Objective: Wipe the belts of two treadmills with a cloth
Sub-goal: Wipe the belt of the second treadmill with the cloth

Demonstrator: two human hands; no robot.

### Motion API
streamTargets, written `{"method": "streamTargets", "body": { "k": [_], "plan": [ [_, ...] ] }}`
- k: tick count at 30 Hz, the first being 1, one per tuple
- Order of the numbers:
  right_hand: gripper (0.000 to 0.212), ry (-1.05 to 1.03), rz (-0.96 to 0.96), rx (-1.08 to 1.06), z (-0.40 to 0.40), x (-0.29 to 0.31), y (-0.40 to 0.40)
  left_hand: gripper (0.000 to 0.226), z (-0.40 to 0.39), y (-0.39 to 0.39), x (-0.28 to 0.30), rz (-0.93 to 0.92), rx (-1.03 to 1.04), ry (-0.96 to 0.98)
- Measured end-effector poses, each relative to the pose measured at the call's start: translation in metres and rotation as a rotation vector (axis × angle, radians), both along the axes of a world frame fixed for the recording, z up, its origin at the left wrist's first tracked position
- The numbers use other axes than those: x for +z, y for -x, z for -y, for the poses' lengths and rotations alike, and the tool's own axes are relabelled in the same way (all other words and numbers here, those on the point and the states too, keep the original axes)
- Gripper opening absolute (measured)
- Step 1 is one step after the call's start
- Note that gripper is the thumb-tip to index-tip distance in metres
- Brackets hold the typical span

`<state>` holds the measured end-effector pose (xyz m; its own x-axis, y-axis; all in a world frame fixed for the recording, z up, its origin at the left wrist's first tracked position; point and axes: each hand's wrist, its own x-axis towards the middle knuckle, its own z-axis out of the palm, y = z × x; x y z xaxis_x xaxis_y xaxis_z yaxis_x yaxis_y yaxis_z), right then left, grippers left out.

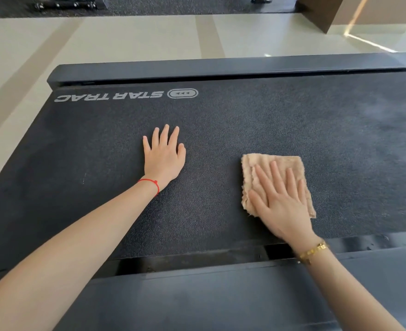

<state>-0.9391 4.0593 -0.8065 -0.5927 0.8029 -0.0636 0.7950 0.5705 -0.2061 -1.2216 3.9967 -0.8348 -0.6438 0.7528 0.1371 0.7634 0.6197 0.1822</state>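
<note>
On the treadmill belt, the right hand presses flat, fingers straight, on the tan cloth; the left hand rests released, palm down, beside the cloth.

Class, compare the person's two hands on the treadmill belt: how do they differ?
The left hand rests bare on the black textured treadmill belt; the right hand presses the folded beige cloth. The left wrist has a red string bracelet, the right a gold bracelet. Both lie flat, fingers straight.
</note>
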Motion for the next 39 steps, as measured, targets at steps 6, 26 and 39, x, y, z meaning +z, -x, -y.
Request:
{"method": "streamTargets", "body": {
  "k": [6,26,39],
  "plan": [
    [0.063,-0.031,-0.001,0.116,0.042,0.001,0.025,0.056,-0.001,-0.002,0.001,-0.007,0.012,0.0],
    [0.065,0.004,0.013,0.207,0.065,0.001,0.014,0.058,0.002,-0.004,0.003,0.003,-0.003,0.015],
    [0.064,0.018,0.063,-0.123,0.021,0.011,-0.015,0.057,-0.008,-0.027,0.014,0.088,-0.138,0.038]
  ]
}}
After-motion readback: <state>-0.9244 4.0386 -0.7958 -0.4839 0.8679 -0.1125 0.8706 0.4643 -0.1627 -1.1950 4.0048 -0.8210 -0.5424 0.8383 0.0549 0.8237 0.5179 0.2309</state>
